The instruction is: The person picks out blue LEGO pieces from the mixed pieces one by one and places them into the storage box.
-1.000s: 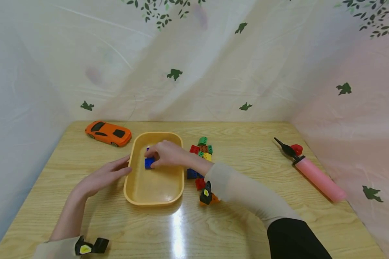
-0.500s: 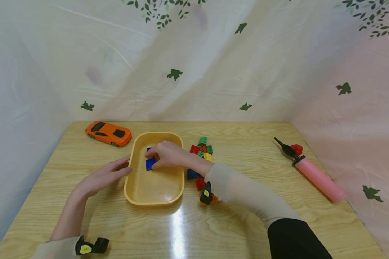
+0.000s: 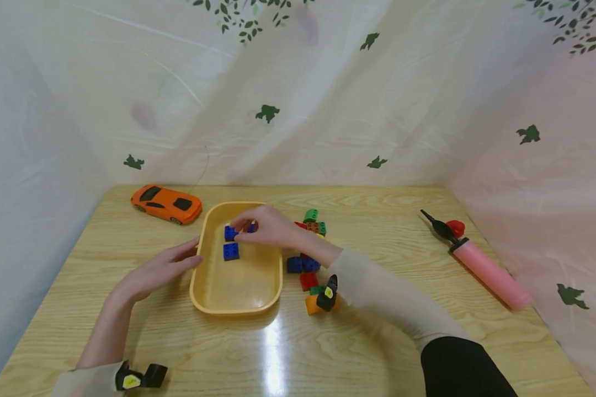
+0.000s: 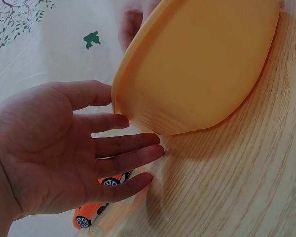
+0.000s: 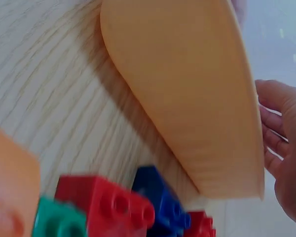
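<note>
My right hand is inside the yellow plastic tray, bent fingertips right by a blue toy brick. A gap shows between thumb and forefinger, with another blue brick visible through it. Nearer to me on the tray floor lies a third blue brick, apart from the fingers. In the right wrist view, the tray wall hides the tips of the right hand. My left hand touches the tray's left side; its fingers extend straight against the outer wall in the left wrist view.
Right of the tray lies a pile of building bricks, including blue, red, green and orange ones. An orange toy car sits at back left. A pink hand pump and a small red object lie far right.
My right hand has shifted up and right, away from the nearer blue brick, which it had nudged slightly. More blue bricks now show in the tray. The left hand has stayed still.
</note>
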